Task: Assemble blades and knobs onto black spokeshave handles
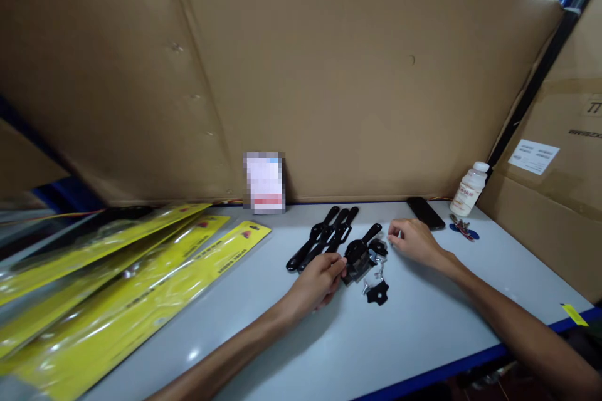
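My left hand (316, 281) grips a black plastic part with a long handle (360, 252) at its lower end, on the pale grey table (263, 301). My right hand (414, 240) rests just right of it, its fingertips closed on a small silver screw (393, 237). Between and below the hands lie small silver screws (379, 272), a black knob by the right hand (379, 247) and a black star knob (377, 292). A pile of black handled parts (324, 237) lies just behind my left hand.
Yellow packaging cards in clear sleeves (122, 288) are stacked at the left. At the back right stand a white bottle (468, 189), a black phone (426, 212) and keys (463, 229). A cardboard wall (329, 75) closes the back; boxes (550, 200) stand at the right. The table's blue front edge (470, 363) is near.
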